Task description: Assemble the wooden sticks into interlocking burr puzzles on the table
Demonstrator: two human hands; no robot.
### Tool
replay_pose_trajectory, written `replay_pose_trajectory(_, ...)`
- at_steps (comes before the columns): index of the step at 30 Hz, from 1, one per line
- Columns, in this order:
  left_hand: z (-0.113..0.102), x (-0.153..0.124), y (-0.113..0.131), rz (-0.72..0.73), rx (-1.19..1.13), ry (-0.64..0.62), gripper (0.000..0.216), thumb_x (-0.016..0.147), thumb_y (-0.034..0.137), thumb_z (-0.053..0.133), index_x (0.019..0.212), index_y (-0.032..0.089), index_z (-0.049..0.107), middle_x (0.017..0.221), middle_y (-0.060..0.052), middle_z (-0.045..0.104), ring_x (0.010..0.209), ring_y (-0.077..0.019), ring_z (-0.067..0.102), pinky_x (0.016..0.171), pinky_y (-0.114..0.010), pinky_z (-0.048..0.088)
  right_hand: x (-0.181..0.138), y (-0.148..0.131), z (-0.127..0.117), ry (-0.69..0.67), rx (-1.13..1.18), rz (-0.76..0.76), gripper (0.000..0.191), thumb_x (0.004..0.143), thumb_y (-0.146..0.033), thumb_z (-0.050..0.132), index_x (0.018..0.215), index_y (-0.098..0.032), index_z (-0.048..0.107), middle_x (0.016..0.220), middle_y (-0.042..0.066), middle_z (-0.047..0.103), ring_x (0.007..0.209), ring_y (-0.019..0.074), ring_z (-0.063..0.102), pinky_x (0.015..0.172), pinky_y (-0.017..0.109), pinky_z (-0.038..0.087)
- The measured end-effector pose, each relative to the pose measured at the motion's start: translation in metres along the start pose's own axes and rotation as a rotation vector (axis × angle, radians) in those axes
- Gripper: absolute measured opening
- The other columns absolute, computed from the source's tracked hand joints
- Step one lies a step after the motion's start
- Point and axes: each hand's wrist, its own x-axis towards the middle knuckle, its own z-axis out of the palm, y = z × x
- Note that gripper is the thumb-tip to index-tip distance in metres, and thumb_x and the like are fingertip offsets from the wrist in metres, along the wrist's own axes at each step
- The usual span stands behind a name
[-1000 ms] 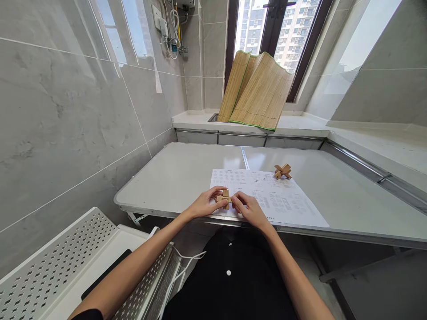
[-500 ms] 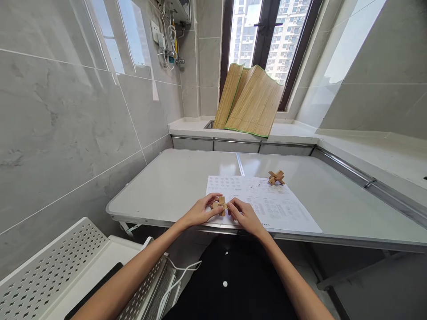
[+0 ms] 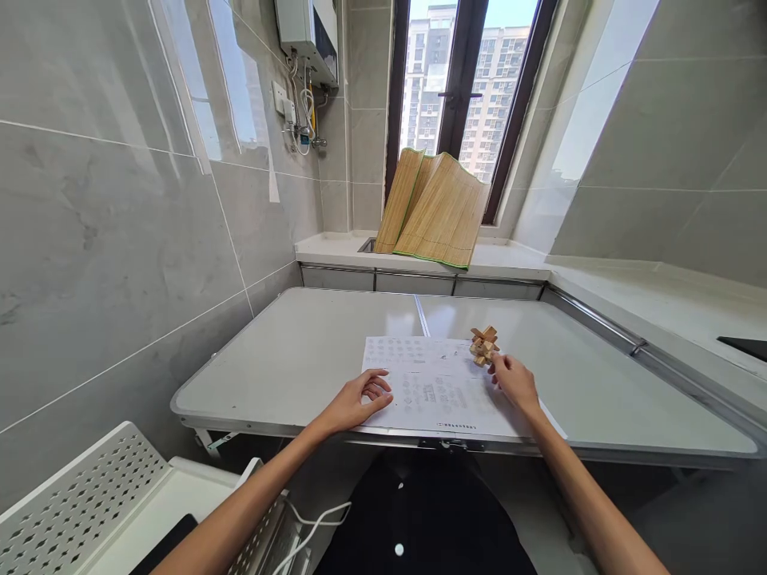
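My left hand [image 3: 355,401] rests on the left edge of a printed instruction sheet [image 3: 440,386], fingers loosely apart and holding nothing. My right hand [image 3: 514,382] reaches to the sheet's far right corner, its fingertips on a small wooden interlocking puzzle [image 3: 480,349]. That puzzle sits right against a second wooden cross-shaped puzzle [image 3: 485,333] just behind it. How firmly the fingers grip is hard to see.
The sheet lies on a white folding table [image 3: 288,359] with a metal front edge. A rolled bamboo mat [image 3: 435,209] leans on the windowsill counter behind. A white perforated shelf [image 3: 77,511] and a white cable [image 3: 317,519] are at lower left.
Both hands held the small puzzle together near the table's front edge. My right hand has carried it up and right to the other puzzle; my left hand let go and lies open.
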Motion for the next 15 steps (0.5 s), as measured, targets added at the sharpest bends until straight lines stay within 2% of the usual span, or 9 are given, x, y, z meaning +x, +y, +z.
replay_pose_trajectory(3,0.0,0.0,0.002,0.002,0.004,0.009,0.053,0.09,0.047,0.068,0.133,0.018,0.057,0.112,-0.01,0.072,0.091,-0.0189,0.067,0.093,-0.038,0.054,0.013,0.012,-0.012,0.015,-0.12,0.135,0.047,0.094,-0.06,0.039,0.074,-0.025,0.064,0.071,0.01,0.074,0.069,0.0276,0.067,0.066,0.036,0.043)
replay_pose_trajectory(7,0.0,0.0,0.004,0.004,0.01,0.008,0.051,0.09,0.046,0.067,0.132,0.019,0.058,0.11,-0.009,0.073,0.089,-0.0185,0.068,0.093,-0.038,0.055,0.022,0.019,-0.018,0.041,-0.196,0.201,0.047,0.094,-0.059,0.04,0.073,-0.026,0.065,0.072,0.012,0.074,0.075,0.0311,0.068,0.067,0.038,0.044)
replay_pose_trajectory(12,0.001,0.001,0.001,0.02,0.016,0.009,0.049,0.091,0.046,0.066,0.131,0.019,0.06,0.108,-0.009,0.073,0.089,-0.0182,0.067,0.092,-0.037,0.055,0.015,0.021,-0.015,0.081,-0.25,0.135,0.057,0.095,-0.066,0.032,0.064,-0.026,0.059,0.077,0.016,0.074,0.078,0.0328,0.066,0.067,0.038,0.042)
replay_pose_trajectory(15,0.001,0.001,0.003,0.026,0.022,0.009,0.046,0.091,0.045,0.066,0.129,0.019,0.061,0.106,-0.008,0.073,0.088,-0.0176,0.067,0.091,-0.035,0.055,-0.001,0.024,-0.011,0.062,-0.236,0.024,0.056,0.095,-0.066,0.033,0.063,-0.026,0.056,0.071,0.013,0.072,0.073,0.0298,0.064,0.067,0.036,0.041)
